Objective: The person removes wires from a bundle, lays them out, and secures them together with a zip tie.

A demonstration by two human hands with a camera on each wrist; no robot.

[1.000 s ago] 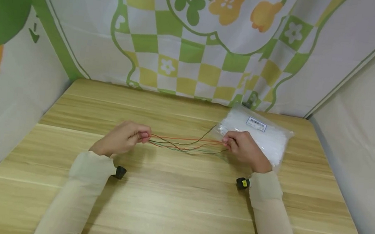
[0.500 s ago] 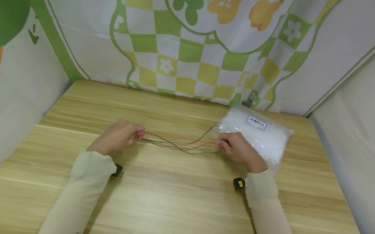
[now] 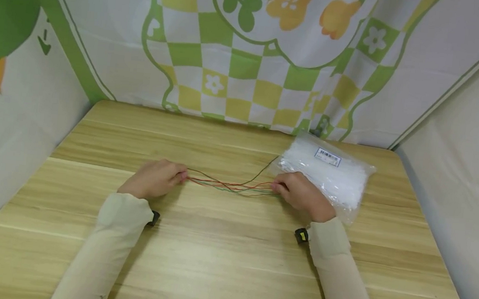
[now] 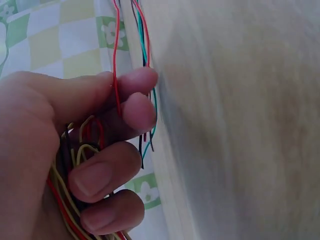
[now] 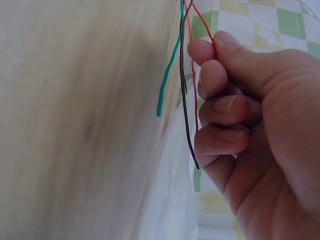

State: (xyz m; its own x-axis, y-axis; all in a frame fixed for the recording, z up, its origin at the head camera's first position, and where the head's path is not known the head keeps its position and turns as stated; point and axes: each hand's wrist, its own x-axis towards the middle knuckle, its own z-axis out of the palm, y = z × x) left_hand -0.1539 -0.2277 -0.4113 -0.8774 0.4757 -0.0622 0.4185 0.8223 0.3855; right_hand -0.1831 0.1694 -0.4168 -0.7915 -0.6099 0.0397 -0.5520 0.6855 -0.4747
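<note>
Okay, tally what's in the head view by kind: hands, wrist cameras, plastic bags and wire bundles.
Left hand and right hand: 2
Left wrist camera and right wrist camera: 2
Plastic bag: 1
Wire bundle: 1
Total: 6

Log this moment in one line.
left hand: grips coloured wires; right hand: pinches red wire; green wire: end loose; barcode-labelled plastic bag: on wooden table, beyond right hand
</note>
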